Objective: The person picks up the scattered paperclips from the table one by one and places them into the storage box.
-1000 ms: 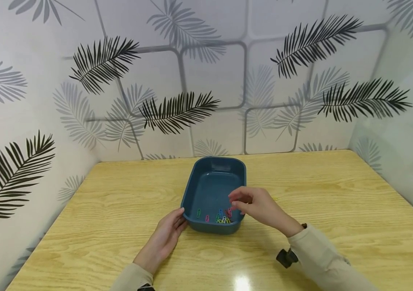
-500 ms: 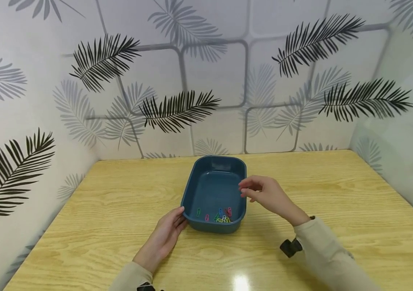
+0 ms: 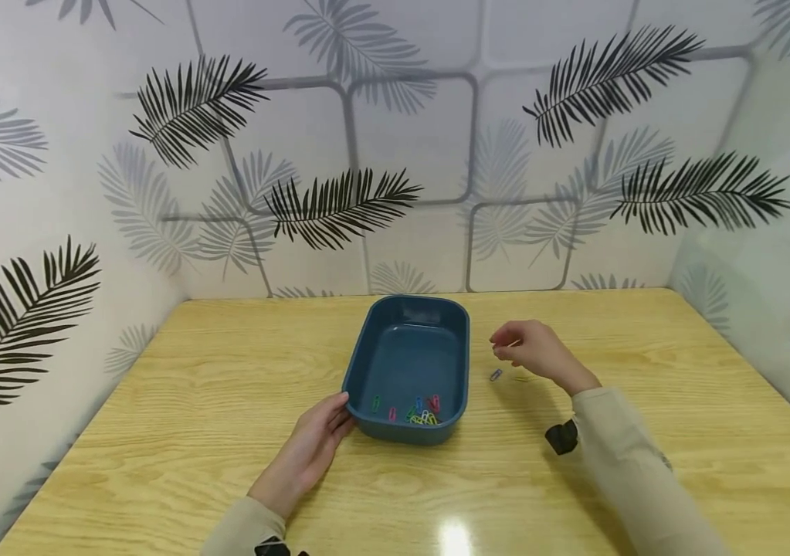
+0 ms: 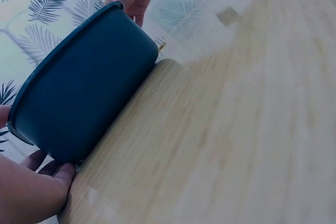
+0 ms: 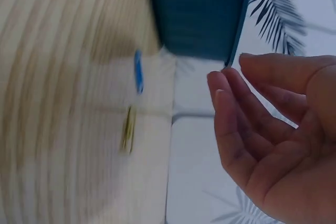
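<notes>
A dark blue rectangular tray [image 3: 408,347] lies on the wooden table. My left hand [image 3: 314,444] grips its near left corner, thumb at the rim and fingers against the side, as the left wrist view shows too. Several coloured paper clips [image 3: 425,418] are gathered at the tray's near end. My right hand [image 3: 536,347] hovers above the table to the right of the tray, fingers loosely bent and holding nothing. Below it lie a blue paper clip [image 5: 138,72] and a yellow paper clip [image 5: 128,129], side by side on the wood.
The wooden table [image 3: 228,371] reaches back to a wall [image 3: 408,255] with a leaf pattern, and more walls stand at both sides. Bare wood surrounds the tray. A black wrist device [image 3: 562,437] hangs below the right sleeve.
My right hand has moved from over the tray's right rim out to the right and back. The blue paper clip on the table now shows. My left hand keeps its grip on the tray.
</notes>
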A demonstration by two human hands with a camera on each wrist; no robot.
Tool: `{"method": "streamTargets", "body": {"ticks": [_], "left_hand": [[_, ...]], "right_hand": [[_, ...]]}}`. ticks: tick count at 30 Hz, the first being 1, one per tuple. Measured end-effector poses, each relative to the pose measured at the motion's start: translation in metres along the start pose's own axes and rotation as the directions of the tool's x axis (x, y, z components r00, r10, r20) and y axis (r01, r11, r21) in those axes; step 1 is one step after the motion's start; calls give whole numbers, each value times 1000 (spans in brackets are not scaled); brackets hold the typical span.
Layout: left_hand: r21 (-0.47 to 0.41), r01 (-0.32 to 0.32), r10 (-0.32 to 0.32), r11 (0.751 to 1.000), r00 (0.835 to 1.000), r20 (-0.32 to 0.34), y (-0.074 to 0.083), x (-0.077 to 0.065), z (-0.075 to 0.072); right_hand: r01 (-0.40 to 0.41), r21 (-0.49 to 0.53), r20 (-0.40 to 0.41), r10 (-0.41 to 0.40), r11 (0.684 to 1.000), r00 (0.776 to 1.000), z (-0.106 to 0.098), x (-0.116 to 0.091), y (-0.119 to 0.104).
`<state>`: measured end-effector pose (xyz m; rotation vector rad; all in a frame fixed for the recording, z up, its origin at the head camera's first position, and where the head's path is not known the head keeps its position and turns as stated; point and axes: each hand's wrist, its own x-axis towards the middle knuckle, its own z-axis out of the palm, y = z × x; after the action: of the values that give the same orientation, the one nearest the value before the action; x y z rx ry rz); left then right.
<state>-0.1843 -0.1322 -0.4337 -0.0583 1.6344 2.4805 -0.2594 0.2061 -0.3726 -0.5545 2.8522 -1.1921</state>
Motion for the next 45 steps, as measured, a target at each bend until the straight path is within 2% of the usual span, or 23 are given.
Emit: {"method": "streamTargets", "body": {"ticks": [6, 10, 17, 21, 27, 31, 35, 45], "left_hand": [[-2, 2, -2, 1000, 1000, -4, 0, 0, -1], [-4, 1, -1, 1000, 1000, 0, -1, -1, -1], [-11, 6, -6, 1000, 1000, 6, 0, 1, -1], [-5, 0, 0, 1000, 1000, 5, 1, 1, 0], [-8, 1, -1, 1000, 1000, -6, 1, 0, 1], [-5, -1, 1, 1000, 1000, -6, 0, -1, 0], [-8, -2, 2, 1000, 1000, -1, 0, -1, -1], [2, 12, -12, 1000, 1000, 15, 1, 0, -1]], "right_hand": [[-42, -117, 92, 53, 992, 994, -11, 3, 18], [-73, -139, 122, 90, 988, 988, -16, 3, 23], [-100, -251, 258, 167, 963, 952, -15, 8, 24], [-105, -289, 290, 191, 951, 938, -14, 11, 21], [-124, -290, 327, 220, 949, 919, -15, 12, 19], [-146, -253, 349, 231, 956, 908, -15, 13, 19], [-151, -221, 356, 224, 963, 907, -14, 13, 21], [-167, -185, 314, 219, 968, 924, -11, 3, 23]]}}
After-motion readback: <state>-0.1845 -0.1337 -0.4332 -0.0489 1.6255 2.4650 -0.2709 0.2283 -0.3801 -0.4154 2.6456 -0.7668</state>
